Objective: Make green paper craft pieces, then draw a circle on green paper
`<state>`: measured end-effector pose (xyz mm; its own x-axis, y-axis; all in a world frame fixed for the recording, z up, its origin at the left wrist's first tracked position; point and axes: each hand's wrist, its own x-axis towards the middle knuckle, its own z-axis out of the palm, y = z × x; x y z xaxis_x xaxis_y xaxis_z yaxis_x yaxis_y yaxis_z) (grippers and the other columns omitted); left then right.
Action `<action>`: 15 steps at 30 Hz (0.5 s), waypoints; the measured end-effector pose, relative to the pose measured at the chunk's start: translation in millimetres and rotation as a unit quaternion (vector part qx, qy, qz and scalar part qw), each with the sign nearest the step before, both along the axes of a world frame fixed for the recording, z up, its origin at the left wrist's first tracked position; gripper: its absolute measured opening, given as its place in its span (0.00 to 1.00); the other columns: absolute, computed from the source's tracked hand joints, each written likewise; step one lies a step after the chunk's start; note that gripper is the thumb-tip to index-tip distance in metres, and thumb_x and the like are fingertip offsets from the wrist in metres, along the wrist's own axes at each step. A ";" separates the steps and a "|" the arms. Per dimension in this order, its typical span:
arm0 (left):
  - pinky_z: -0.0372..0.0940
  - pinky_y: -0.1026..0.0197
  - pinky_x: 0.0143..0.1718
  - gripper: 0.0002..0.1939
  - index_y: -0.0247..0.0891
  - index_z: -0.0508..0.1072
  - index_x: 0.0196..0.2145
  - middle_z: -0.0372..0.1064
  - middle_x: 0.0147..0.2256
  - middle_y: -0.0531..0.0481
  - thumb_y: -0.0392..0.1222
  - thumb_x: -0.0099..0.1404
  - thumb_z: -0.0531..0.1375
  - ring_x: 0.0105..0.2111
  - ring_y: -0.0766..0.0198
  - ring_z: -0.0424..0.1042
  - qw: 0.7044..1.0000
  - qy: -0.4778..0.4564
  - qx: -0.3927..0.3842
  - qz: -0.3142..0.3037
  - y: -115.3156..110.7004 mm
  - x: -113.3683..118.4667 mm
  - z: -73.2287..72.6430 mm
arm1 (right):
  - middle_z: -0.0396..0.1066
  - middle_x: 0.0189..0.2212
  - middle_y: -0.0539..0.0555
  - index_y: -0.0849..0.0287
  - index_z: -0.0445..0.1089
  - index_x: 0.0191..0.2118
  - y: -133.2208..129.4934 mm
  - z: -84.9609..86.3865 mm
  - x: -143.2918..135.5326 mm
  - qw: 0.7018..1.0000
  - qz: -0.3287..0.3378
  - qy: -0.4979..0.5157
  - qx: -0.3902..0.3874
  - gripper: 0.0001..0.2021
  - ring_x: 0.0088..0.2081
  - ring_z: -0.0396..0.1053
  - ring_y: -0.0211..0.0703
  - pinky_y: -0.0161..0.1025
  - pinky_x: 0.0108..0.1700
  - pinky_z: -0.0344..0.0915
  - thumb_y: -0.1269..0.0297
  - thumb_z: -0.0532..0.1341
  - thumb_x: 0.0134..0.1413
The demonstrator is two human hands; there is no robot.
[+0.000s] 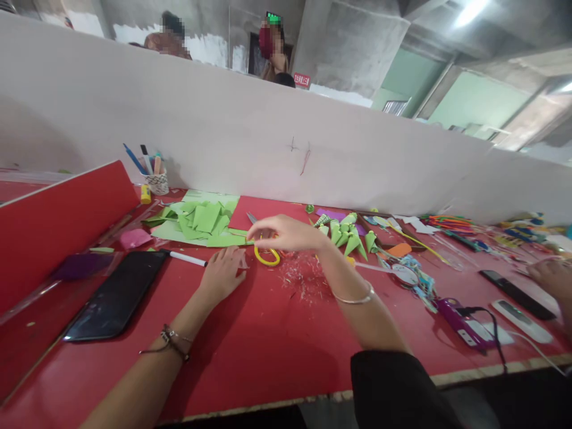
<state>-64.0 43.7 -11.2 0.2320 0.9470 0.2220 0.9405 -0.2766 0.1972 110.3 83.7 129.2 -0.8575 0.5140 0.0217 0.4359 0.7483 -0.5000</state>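
My left hand (223, 275) rests on the red table, its fingers spread near a small piece of clear film (242, 258). Above the yellow-handled scissors (267, 257) hovers my right hand (286, 233), palm down with fingers bent; whether it touches them I cannot tell. The scissors' blades point toward the back. Behind both hands, cut green paper pieces (206, 218) lie piled on a pale green sheet (192, 195). Several green paper cones (348, 233) stand to the right of my right hand, and thin shreds (304, 277) are scattered below its wrist.
On the left are a black tablet (118, 295), a white marker (187, 258), a red divider (67, 223) and a pen cup (157, 182). A purple power bank (465, 325), black phone (516, 294) and another person's hand (552, 277) are at right. A white partition (250, 143) stands behind.
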 end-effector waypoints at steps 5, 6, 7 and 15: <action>0.59 0.59 0.37 0.11 0.38 0.67 0.39 0.63 0.40 0.44 0.39 0.58 0.51 0.41 0.57 0.63 0.999 0.051 -0.016 0.001 3.4 -3.8 -0.5 | 0.67 0.44 0.60 0.60 0.65 0.44 50.4 -71.4 -31.7 0.959 -0.228 -0.143 0.089 0.14 0.45 0.64 0.49 0.41 0.42 0.61 0.63 0.56 0.52; 0.59 0.59 0.37 0.11 0.37 0.67 0.38 0.63 0.40 0.44 0.39 0.58 0.51 0.41 0.57 0.63 0.998 0.055 -0.013 0.003 3.4 -3.0 0.5 | 0.64 0.46 0.64 0.62 0.63 0.46 55.7 -81.8 -36.1 0.948 -0.262 -0.153 0.100 0.15 0.47 0.62 0.53 0.44 0.43 0.61 0.65 0.55 0.52; 0.59 0.59 0.37 0.11 0.37 0.67 0.38 0.63 0.40 0.43 0.40 0.58 0.51 0.42 0.56 0.63 0.998 0.059 -0.011 0.006 3.2 -2.2 1.5 | 0.63 0.46 0.67 0.64 0.63 0.47 60.5 -90.5 -39.7 0.937 -0.290 -0.167 0.101 0.15 0.48 0.61 0.55 0.46 0.43 0.61 0.67 0.54 0.53; 0.57 0.54 0.36 0.16 0.35 0.68 0.37 0.64 0.38 0.40 0.49 0.60 0.50 0.41 0.51 0.62 0.995 0.090 0.015 0.040 -1.0 0.7 0.9 | 0.63 0.45 0.56 0.62 0.62 0.47 100.0 -115.0 -48.7 0.913 -0.335 -0.227 0.055 0.14 0.42 0.65 0.42 0.45 0.42 0.64 0.62 0.54 0.56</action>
<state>-63.3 42.8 -10.3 0.1949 0.9576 0.2123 0.9790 -0.2030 0.0167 61.6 183.6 14.2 -0.2847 0.9426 -0.1745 0.9579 0.2724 -0.0912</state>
